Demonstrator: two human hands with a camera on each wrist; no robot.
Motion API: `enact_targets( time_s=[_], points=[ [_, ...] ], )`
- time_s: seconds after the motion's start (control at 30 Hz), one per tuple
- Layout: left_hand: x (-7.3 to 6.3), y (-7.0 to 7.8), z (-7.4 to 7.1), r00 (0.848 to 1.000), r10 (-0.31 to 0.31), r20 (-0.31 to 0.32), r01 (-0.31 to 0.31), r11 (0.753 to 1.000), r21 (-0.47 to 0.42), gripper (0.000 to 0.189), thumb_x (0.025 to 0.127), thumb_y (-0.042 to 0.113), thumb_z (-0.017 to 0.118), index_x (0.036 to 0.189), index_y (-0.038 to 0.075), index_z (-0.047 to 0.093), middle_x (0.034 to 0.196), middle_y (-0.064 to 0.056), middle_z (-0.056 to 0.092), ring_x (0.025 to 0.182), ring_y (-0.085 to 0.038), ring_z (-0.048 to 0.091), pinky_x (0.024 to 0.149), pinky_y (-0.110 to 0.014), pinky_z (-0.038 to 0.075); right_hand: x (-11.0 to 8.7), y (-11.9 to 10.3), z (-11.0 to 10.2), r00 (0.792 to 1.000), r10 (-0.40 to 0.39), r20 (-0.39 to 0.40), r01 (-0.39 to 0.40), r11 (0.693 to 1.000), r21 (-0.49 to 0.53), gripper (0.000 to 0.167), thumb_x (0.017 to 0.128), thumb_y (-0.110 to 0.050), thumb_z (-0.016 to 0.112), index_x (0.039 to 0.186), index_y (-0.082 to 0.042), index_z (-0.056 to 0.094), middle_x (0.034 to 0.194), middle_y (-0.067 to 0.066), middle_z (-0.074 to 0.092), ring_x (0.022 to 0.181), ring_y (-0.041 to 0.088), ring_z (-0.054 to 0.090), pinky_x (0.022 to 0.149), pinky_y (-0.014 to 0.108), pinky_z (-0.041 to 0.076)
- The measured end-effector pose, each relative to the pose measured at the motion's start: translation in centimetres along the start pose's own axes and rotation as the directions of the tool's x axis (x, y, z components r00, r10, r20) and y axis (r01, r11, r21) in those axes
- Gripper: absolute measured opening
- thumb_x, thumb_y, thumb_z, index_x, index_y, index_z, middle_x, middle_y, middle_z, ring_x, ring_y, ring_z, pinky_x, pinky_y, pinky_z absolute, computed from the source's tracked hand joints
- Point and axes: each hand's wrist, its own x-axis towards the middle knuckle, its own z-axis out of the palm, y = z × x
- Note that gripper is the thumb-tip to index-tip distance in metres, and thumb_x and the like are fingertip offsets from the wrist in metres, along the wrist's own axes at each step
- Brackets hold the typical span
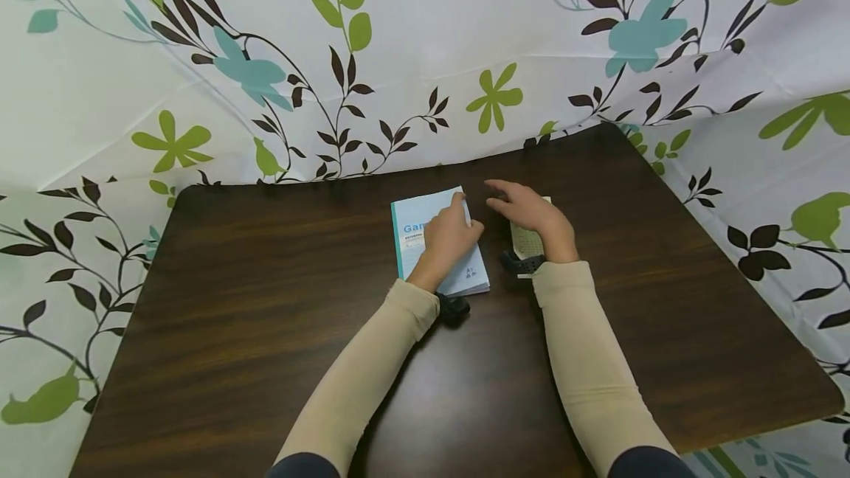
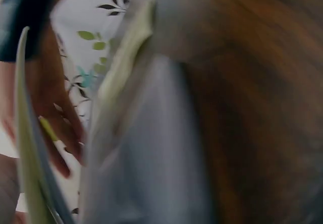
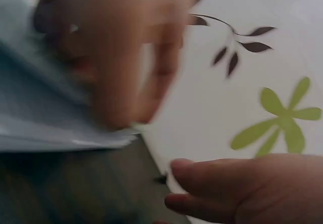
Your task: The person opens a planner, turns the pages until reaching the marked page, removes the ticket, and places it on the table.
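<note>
A light blue notebook (image 1: 415,216) with a teal spine lies on the table, its cover print partly hidden. My left hand (image 1: 451,236) is over its right half, fingers bent at the edge away from the spine; in the right wrist view these blurred fingers grip the page edges (image 3: 108,142). A thin sheet edge (image 2: 22,113) stands raised in the left wrist view. My right hand (image 1: 527,214) hovers just right of the notebook, fingers extended, holding nothing. Beneath it is a pale yellow patterned booklet (image 1: 529,243), partly covered by the hand and wrist strap.
The dark brown wooden table (image 1: 265,301) runs up to a white curtain (image 1: 412,94) with leaf and flower prints at the back and sides. A black strap (image 1: 454,308) is on the left wrist and another (image 1: 521,264) on the right.
</note>
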Motion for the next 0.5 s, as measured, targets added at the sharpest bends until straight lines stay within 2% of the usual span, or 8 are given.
enact_targets(
  time_s=[0.13,0.27,0.37,0.43,0.5],
  points=[
    [-0.2,-0.5,0.6,1.0,-0.003,0.013,0.001,0.988,0.154,0.061,0.101,0.029,0.064,0.154,0.007,0.047,0.084,-0.009,0.075,0.053,-0.018,0.054,0.048,-0.031,0.039,0.1,-0.2,-0.4,0.996,-0.048,-0.079,0.051,0.998,0.043,0.051,0.112,-0.019,0.046,0.16,-0.002,0.038,0.16,0.024,0.046,0.145,0.043,0.048,0.118,0.06,0.041],
    [-0.6,-0.9,0.0,0.997,0.0,0.077,-0.015,0.983,0.183,0.061,0.105,0.038,0.057,0.157,0.008,0.044,0.107,-0.012,0.078,0.068,-0.023,0.068,0.058,-0.037,0.054,0.2,-0.3,-0.3,0.992,-0.092,-0.086,0.099,0.992,0.075,0.048,0.112,-0.017,0.046,0.158,-0.003,0.042,0.156,0.023,0.052,0.143,0.041,0.051,0.117,0.059,0.043],
    [-0.9,-1.2,-1.7,0.985,0.08,0.155,-0.104,0.983,0.153,0.059,0.107,0.036,0.052,0.159,0.01,0.04,0.107,-0.01,0.078,0.073,-0.025,0.07,0.061,-0.04,0.056,0.0,-0.4,-0.3,0.984,-0.113,-0.136,0.125,0.989,0.078,0.045,0.112,-0.016,0.046,0.155,-0.003,0.047,0.151,0.022,0.057,0.137,0.04,0.057,0.113,0.058,0.047],
    [-1.2,-1.6,-3.3,0.968,0.16,0.196,-0.186,0.974,0.126,0.056,0.109,0.034,0.05,0.159,0.012,0.041,0.109,-0.007,0.076,0.075,-0.023,0.068,0.063,-0.038,0.054,-0.5,-0.5,-0.5,0.971,-0.122,-0.203,0.141,0.987,0.08,0.04,0.112,-0.014,0.047,0.15,-0.003,0.053,0.145,0.021,0.062,0.129,0.039,0.063,0.108,0.057,0.05],
    [-1.5,-2.0,-4.9,0.95,0.236,0.203,-0.261,0.96,0.106,0.05,0.109,0.032,0.049,0.156,0.014,0.047,0.107,-0.004,0.076,0.075,-0.02,0.067,0.062,-0.036,0.053,-1.1,-0.7,-0.6,0.952,-0.127,-0.278,0.157,0.984,0.087,0.036,0.111,-0.013,0.048,0.145,-0.004,0.059,0.137,0.02,0.067,0.121,0.038,0.068,0.103,0.056,0.054]
  ],
)
